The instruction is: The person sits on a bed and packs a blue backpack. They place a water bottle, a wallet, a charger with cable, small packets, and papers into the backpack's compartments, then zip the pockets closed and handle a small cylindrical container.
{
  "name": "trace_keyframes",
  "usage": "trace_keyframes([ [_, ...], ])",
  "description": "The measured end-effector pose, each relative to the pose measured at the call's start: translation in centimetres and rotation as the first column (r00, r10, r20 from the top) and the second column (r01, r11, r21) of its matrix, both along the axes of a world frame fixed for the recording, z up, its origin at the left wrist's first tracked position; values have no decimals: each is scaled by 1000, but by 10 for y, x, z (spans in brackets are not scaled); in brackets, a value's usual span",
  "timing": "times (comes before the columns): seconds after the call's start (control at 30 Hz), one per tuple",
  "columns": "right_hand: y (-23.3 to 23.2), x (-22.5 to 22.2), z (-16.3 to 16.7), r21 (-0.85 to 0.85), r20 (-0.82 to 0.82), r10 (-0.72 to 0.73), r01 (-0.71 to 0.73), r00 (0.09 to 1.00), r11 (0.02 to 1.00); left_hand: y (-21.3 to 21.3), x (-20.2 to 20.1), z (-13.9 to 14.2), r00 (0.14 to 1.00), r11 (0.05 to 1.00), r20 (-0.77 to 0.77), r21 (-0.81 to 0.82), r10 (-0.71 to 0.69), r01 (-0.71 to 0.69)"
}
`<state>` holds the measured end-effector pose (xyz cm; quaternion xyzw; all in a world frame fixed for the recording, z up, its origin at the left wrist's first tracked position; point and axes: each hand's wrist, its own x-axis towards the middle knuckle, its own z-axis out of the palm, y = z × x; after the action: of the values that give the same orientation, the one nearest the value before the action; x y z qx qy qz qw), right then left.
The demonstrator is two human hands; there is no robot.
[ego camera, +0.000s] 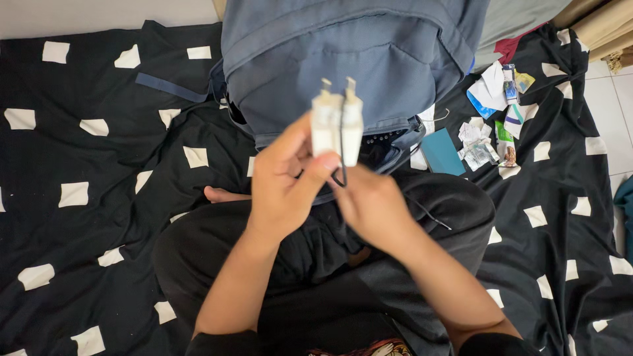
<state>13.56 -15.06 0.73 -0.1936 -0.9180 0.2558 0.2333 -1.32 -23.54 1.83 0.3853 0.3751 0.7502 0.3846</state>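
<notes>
Two white chargers (337,128) – side by side, upright, prongs up – pinched by the left hand (285,181); the right hand (372,204) closes on their dark cable (341,175), before one blue backpack (349,59).

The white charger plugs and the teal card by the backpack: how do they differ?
The white charger plugs are blocky, with metal prongs pointing up; the teal card is flat. The plugs are held up in the left hand, the right hand close below; the card lies on the black patterned sheet.
</notes>
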Motion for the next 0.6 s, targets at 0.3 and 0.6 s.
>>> trace_keyframes([
  [0.3, -15, 14, 35, 209, 102, 61, -81, 993, 975, -1, -11, 3, 523, 835, -742, 87, 418, -544],
  [0.6, 17, 54, 99, 170, -147, -214, 238, 966, 956, 2, -21, -7, 855, 986, -514, -100, 64, -134],
])
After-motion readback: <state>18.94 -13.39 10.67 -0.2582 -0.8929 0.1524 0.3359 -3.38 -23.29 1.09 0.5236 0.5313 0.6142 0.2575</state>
